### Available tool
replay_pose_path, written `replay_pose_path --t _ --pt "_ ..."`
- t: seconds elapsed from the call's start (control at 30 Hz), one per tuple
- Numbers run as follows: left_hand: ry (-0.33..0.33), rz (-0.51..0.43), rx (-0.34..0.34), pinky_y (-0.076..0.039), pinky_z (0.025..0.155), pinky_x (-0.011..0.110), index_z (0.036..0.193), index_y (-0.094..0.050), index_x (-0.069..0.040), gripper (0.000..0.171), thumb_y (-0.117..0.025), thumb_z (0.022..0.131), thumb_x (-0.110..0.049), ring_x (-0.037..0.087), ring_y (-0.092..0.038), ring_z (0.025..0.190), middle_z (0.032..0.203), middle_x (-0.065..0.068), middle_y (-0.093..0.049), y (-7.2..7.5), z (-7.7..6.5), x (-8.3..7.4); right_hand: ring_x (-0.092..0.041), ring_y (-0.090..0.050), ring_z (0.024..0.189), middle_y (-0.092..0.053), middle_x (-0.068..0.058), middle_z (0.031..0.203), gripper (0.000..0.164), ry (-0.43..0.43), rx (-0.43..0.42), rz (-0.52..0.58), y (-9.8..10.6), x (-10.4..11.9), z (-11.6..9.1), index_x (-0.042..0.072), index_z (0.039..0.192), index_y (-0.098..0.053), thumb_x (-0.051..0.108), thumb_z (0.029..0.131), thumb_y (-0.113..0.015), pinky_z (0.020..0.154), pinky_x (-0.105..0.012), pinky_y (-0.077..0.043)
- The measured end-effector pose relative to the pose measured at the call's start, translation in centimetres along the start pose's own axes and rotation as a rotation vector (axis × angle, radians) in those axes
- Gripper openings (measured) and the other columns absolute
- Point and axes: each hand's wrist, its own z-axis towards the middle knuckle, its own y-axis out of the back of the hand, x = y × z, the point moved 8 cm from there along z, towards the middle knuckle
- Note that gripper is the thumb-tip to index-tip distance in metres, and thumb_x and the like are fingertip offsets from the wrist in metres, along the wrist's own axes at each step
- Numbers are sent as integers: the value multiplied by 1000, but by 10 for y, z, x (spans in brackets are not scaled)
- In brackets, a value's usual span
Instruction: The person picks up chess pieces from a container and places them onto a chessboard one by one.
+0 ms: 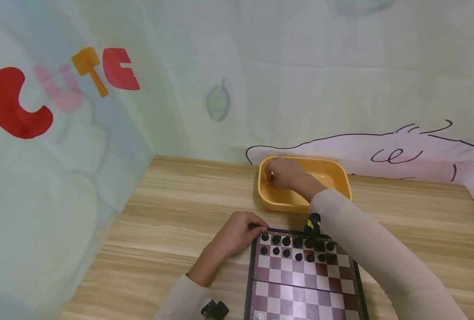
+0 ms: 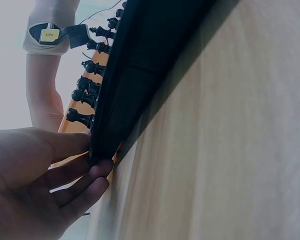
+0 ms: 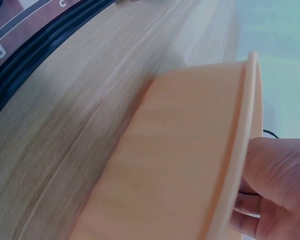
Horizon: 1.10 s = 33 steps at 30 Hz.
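Note:
My left hand (image 1: 237, 231) is at the far left corner of a magnetic-looking chessboard (image 1: 287, 295), pinching its edge. In the left wrist view the thumb lies near a black rook (image 2: 80, 118) on the playing side, with the fingers (image 2: 85, 192) against the board's other side. Two rows of black chess pieces (image 1: 286, 241) stand on the far squares. My right hand (image 1: 287, 172) reaches down into a yellow plastic basin (image 1: 264, 195), fingers bent at its left end. The rim hides the fingertips in the right wrist view, and I cannot tell whether they hold anything.
The wood-grain table (image 1: 173, 209) surrounds the board, and the basin stands just beyond it. Behind is a printed cloth wall (image 1: 301, 89). A white piece (image 1: 259, 316) shows at the bottom of the head view. My right sleeve (image 1: 381, 258) crosses over the board's right side.

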Motion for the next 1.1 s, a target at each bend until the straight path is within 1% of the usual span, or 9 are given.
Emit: replay_pose_path --t 0.13,0.23,0.33,0.53,0.7,0.83,0.93,1.1 --pt "19 10 4 -47 79 24 96 -74 -15 12 -65 88 -16 1 -58 87 91 -11 -67 -2 0 -1 -16 -53 77 -62 6 88 14 -14 10 -1 1 -4 -5 19 91 -70 11 82 -63 66 -30 -46" --pt "27 16 5 -47 79 25 96 -74 -15 12 -65 88 -15 2 -58 87 91 -11 -67 -2 1 -1 -15 -53 78 -63 5 89 11 -15 4 2 4 -6 -8 19 92 -70 14 84 -64 67 -30 -47" --pt "30 20 6 -47 79 25 96 -74 -16 12 -65 88 -16 2 -58 87 91 -12 -67 -2 1 -1 -14 -54 77 -64 3 90 10 -3 -20 12 8 -8 -12 16 93 -69 15 84 -65 69 -29 -48" --pt "38 29 2 -47 78 25 97 -74 -17 12 -65 88 -18 2 -58 86 90 -13 -67 -2 1 -1 -14 -56 78 -64 -3 93 23 9 -92 42 22 -11 -22 8 102 -64 13 80 -66 70 -29 -49" --pt "53 27 7 -47 78 25 97 -74 -18 12 -65 88 -18 2 -57 86 90 -13 -66 -3 1 0 -14 -55 80 -64 -3 93 20 26 -122 66 31 -11 -32 7 100 -65 12 81 -67 74 -30 -49" --pt "43 25 3 -48 78 25 97 -74 -17 12 -65 88 -18 2 -58 85 90 -13 -67 -3 1 0 -15 -54 77 -63 -4 90 16 66 -164 92 40 -10 -45 6 96 -65 10 81 -67 71 -32 -49" --pt "32 26 -1 -48 78 26 97 -74 -17 12 -65 88 -19 2 -58 85 90 -12 -67 -3 1 0 -15 -55 78 -64 -4 89 14 98 -204 115 46 -12 -57 6 94 -66 9 81 -66 71 -33 -49" --pt "14 39 -8 -47 80 27 98 -74 -16 13 -65 88 -19 4 -58 88 93 -10 -68 -3 1 -2 -15 -58 80 -64 -2 89 12 110 -243 140 50 -17 -82 7 94 -66 10 82 -64 70 -32 -49"
